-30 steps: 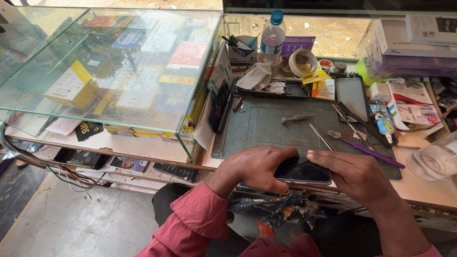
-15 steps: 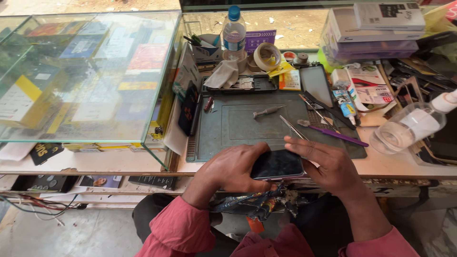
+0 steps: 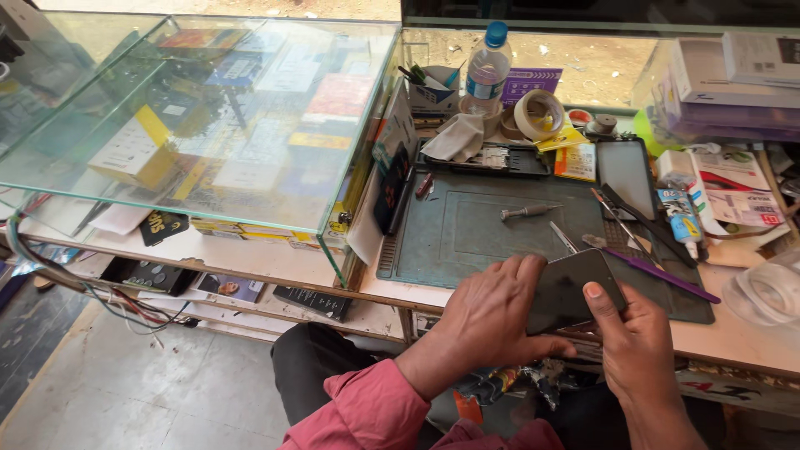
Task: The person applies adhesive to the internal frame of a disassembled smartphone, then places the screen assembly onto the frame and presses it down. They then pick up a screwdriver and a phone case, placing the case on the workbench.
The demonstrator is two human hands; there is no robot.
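Cluttered repair bench with a grey-green work mat (image 3: 500, 242), glass display case (image 3: 192, 117) to the left, water bottle (image 3: 486, 71) and tape roll (image 3: 537, 114) at the back. Both hands clasp a dark phone (image 3: 571, 290) at the mat's near edge: left hand (image 3: 492, 321) wraps its left side, right hand (image 3: 637, 350) grips the right, thumb on the glass. Screwdriver (image 3: 527, 212) and purple-handled tool (image 3: 658, 271) lie on the mat, just beyond.

Glass display case (image 3: 208, 125) on cluttered counter (image 3: 733, 337); grey tiled floor (image 3: 125, 392); daylight
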